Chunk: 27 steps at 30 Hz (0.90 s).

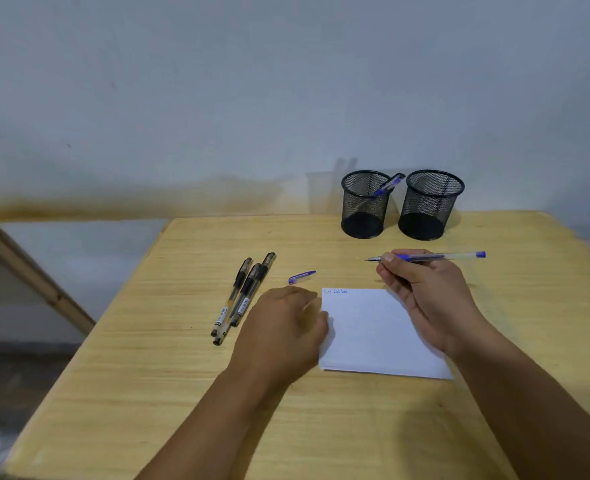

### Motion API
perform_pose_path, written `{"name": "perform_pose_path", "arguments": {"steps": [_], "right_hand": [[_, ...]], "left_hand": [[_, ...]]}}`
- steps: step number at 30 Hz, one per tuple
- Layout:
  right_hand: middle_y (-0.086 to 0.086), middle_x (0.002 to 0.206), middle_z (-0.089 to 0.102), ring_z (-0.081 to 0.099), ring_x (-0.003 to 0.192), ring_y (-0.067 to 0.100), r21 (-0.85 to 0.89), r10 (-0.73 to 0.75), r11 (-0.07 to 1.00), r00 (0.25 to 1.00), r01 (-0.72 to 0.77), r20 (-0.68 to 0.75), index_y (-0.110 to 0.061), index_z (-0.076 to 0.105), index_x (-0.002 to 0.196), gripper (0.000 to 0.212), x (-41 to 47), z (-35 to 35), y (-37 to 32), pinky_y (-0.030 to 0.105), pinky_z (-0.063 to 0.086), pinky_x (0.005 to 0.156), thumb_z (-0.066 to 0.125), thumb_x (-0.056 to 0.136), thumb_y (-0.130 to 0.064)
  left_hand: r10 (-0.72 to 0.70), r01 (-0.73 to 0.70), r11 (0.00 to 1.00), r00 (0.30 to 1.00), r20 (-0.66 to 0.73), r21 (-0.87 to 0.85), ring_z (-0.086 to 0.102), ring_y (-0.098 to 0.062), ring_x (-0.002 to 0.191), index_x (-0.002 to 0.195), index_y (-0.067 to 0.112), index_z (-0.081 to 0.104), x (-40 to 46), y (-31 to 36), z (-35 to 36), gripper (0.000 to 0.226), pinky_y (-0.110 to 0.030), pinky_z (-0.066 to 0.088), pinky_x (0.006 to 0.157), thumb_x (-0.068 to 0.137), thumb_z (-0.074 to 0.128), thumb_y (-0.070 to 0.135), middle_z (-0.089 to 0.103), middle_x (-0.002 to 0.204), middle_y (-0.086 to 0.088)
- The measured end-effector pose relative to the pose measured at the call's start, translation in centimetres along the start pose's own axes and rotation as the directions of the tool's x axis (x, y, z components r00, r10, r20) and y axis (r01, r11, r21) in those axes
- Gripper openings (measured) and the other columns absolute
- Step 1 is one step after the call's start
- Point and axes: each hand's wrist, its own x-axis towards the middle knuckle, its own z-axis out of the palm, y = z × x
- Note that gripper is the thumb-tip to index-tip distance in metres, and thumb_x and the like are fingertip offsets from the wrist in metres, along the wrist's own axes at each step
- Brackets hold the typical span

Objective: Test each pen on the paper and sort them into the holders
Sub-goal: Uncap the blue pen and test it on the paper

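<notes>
Pale wooden tabletop (168, 358) carrying pens, paper and two holders.
Far right stand two black mesh holders (365, 206) (429, 206) side by side; three black pens (243, 297) lie bunched at the left, a loose blue cap (301, 277) just right of them, and a white paper sheet (373, 334) nearer, right of centre.

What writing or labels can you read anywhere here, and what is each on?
Paper: small blue handwriting along its top edge, three short scribbles, too small to read.
Black pens: white printed labels on the barrels, too blurred to read.
Nothing else shows any text.
</notes>
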Motion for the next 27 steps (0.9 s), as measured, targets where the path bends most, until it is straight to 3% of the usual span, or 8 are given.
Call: {"name": "perform_pose_path", "arguments": {"steps": [2, 4, 8, 11, 14, 17, 22, 27], "right_hand": [[0.010, 0.084, 0.072, 0.071, 0.081, 0.017, -0.009, -0.004, 1.000, 1.000, 0.004, 0.007, -0.003, 0.068, 0.088, 0.004, -0.4, -0.1, -0.2, 0.020, 0.059, 0.077, 0.068, 0.086, 0.000], [0.012, 0.085, 0.072, 0.071, 0.082, 0.018, -0.018, -0.006, 1.000, 1.000, 0.006, 0.011, -0.003, 0.067, 0.089, 0.005, -0.8, -0.3, -0.2, 0.020, 0.059, 0.076, 0.068, 0.086, 0.001], [0.016, 0.088, 0.072, 0.072, 0.085, 0.021, -0.088, -0.041, 0.995, 0.998, 0.045, 0.044, -0.003, 0.066, 0.094, 0.013, -1.8, -0.4, 0.1, 0.024, 0.058, 0.081, 0.070, 0.084, 0.004], [0.016, 0.085, 0.074, 0.072, 0.085, 0.023, -0.167, -0.057, 0.984, 0.996, 0.068, 0.070, -0.003, 0.066, 0.094, 0.015, -2.8, -0.5, -0.1, 0.032, 0.056, 0.087, 0.071, 0.082, 0.004], [0.015, 0.087, 0.075, 0.072, 0.091, 0.029, -0.265, -0.063, 0.960, 0.994, 0.086, 0.092, -0.007, 0.068, 0.092, 0.015, -3.6, -0.6, -0.1, 0.038, 0.056, 0.090, 0.073, 0.081, 0.002], [0.014, 0.087, 0.076, 0.072, 0.095, 0.032, -0.314, -0.080, 0.943, 0.992, 0.108, 0.099, -0.010, 0.069, 0.089, 0.013, -4.2, -0.6, -0.1, 0.041, 0.055, 0.092, 0.073, 0.081, -0.001], [0.015, 0.083, 0.076, 0.074, 0.087, 0.029, -0.278, -0.137, 0.947, 0.985, 0.161, 0.105, -0.007, 0.069, 0.087, 0.007, -4.8, -0.4, -0.7, 0.039, 0.057, 0.088, 0.071, 0.084, -0.001], [0.011, 0.081, 0.077, 0.075, 0.084, 0.028, -0.329, -0.199, 0.915, 0.970, 0.236, 0.141, -0.009, 0.068, 0.088, 0.012, -5.5, 0.1, -1.4, 0.044, 0.057, 0.089, 0.074, 0.081, -0.002]], "left_hand": [[-0.067, 0.065, 0.998, 0.992, -0.110, -0.015, 0.055, -0.009, 0.093, 0.089, 0.028, 0.069, 0.8, -0.1, 0.2, 0.010, -0.013, 0.032, 0.073, 0.085, 0.059, 0.029, 0.063, 0.087, 0.017], [-0.103, 0.107, 0.994, 0.977, -0.186, 0.013, 0.056, -0.011, 0.101, 0.100, 0.022, 0.072, 1.8, -0.2, 0.0, 0.021, -0.019, 0.035, 0.080, 0.085, 0.058, 0.024, 0.068, 0.101, 0.010], [-0.089, 0.102, 0.981, 0.992, -0.085, 0.163, 0.057, -0.024, 0.107, 0.087, 0.012, 0.069, 4.1, -1.5, 0.1, 0.036, -0.035, 0.039, 0.094, 0.084, 0.038, 0.031, 0.067, 0.095, -0.005], [-0.124, 0.121, 0.952, 0.992, -0.007, 0.280, 0.058, -0.025, 0.111, 0.067, 0.021, 0.051, 5.5, -3.2, 0.9, 0.040, -0.038, 0.041, 0.090, 0.079, 0.017, 0.038, 0.063, 0.082, -0.001], [-0.143, 0.134, 0.949, 0.990, 0.009, 0.286, 0.057, -0.028, 0.116, 0.078, 0.023, 0.067, 5.9, -3.8, 1.1, 0.047, -0.039, 0.043, 0.089, 0.085, 0.024, 0.040, 0.068, 0.092, 0.000], [-0.114, 0.123, 0.955, 0.992, -0.048, 0.268, 0.057, -0.029, 0.104, 0.096, 0.028, 0.071, 5.2, -3.1, 0.5, 0.028, -0.035, 0.044, 0.078, 0.095, 0.045, 0.038, 0.069, 0.097, 0.005], [-0.141, 0.134, 0.989, 0.983, -0.114, -0.066, 0.060, -0.005, 0.081, 0.101, 0.036, 0.068, 2.8, -0.5, -1.0, 0.013, -0.026, 0.048, 0.078, 0.092, 0.060, 0.032, 0.069, 0.089, 0.020], [-0.239, 0.164, 0.846, 0.967, -0.086, -0.507, 0.066, -0.001, 0.080, 0.089, 0.031, 0.074, 0.8, 2.3, -2.4, 0.013, -0.023, 0.053, 0.074, 0.084, 0.074, 0.019, 0.073, 0.082, 0.019]]}}
